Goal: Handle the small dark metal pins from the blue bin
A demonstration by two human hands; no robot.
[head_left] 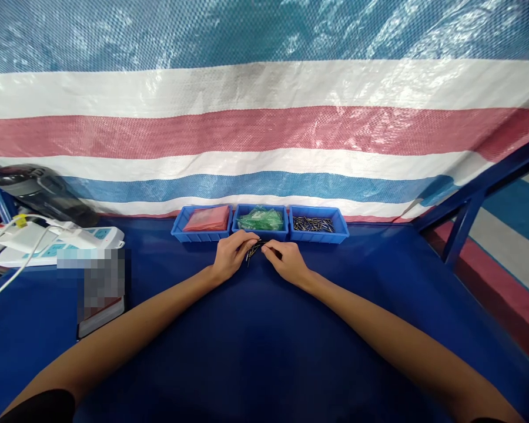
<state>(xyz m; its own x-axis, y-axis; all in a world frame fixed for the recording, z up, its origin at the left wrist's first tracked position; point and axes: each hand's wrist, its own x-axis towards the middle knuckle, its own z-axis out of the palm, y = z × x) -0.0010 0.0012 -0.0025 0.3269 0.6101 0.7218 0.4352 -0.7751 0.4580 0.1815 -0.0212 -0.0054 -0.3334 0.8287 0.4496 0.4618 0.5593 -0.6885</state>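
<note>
My left hand (231, 254) is closed in a pinch just in front of the small bins. A small bunch of thin, dark, screw-like metal pieces (251, 251) shows at its fingertips, some pointing down towards the blue table. My right hand (286, 259) is closed too, with its thumb and forefinger pinched close to the same pieces. What lies between the right fingertips is too small to make out. Behind my hands is a blue bin with green plastic bags (261, 219). The bin to its right holds many similar metal pieces (312, 224).
Red plastic bags (207, 218) fill the left bin. On the left are a white power strip (103, 236) with cables, a dark bottle (48, 191) and a blurred dark device (101, 294). A striped sheet (264, 132) hangs behind; a blue frame (462, 232) stands right.
</note>
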